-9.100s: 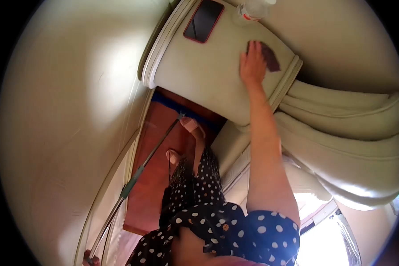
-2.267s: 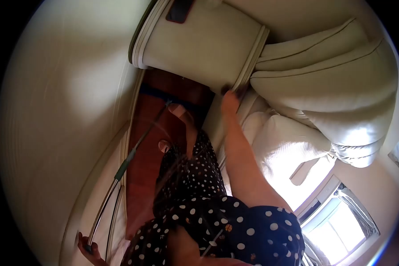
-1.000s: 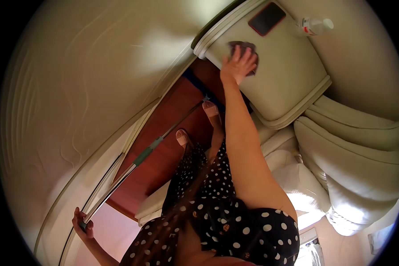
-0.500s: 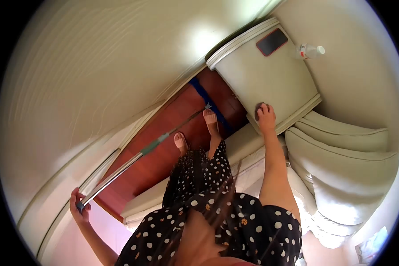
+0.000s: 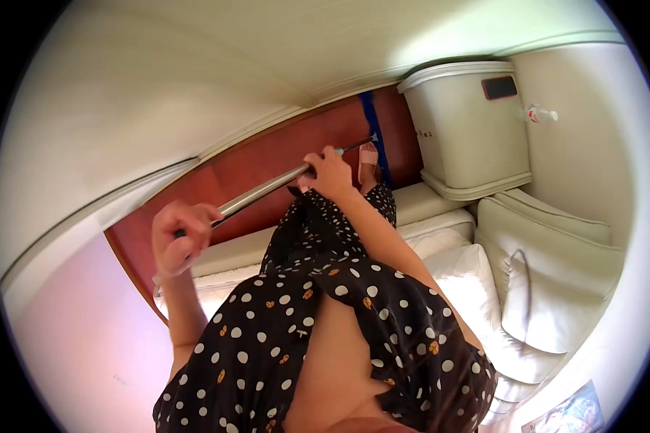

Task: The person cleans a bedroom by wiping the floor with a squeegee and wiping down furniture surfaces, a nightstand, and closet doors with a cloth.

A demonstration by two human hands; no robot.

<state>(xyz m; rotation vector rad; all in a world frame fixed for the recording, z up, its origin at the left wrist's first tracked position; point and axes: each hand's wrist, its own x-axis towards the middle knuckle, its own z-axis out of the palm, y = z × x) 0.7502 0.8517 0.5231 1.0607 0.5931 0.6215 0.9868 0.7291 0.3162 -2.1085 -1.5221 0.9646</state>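
A flat floor mop slants across the view, its silvery pole point(image 5: 263, 191) running from lower left to upper right. Its long, narrow blue head point(image 5: 370, 115) lies on the reddish-brown floor beside my sandalled foot point(image 5: 368, 154). My left hand point(image 5: 178, 238) is closed around the top end of the pole, whose dark tip shows between the fingers. Farther down, my right hand point(image 5: 330, 175) wraps the pole in front of my polka-dot dress point(image 5: 245, 317). Its palm side is hidden.
A cream cabinet point(image 5: 477, 133) stands at upper right with a phone point(image 5: 499, 88) on top. A plastic bottle point(image 5: 542, 115) is beside it. Cream sofa cushions point(image 5: 545, 224) line the right side; a pale wall point(image 5: 195, 86) borders the floor point(image 5: 282, 148).
My right hand has left the cabinet top, where it was on a dark object, and now grips the pole. My left hand has moved right and up with the pole end. The view has turned.
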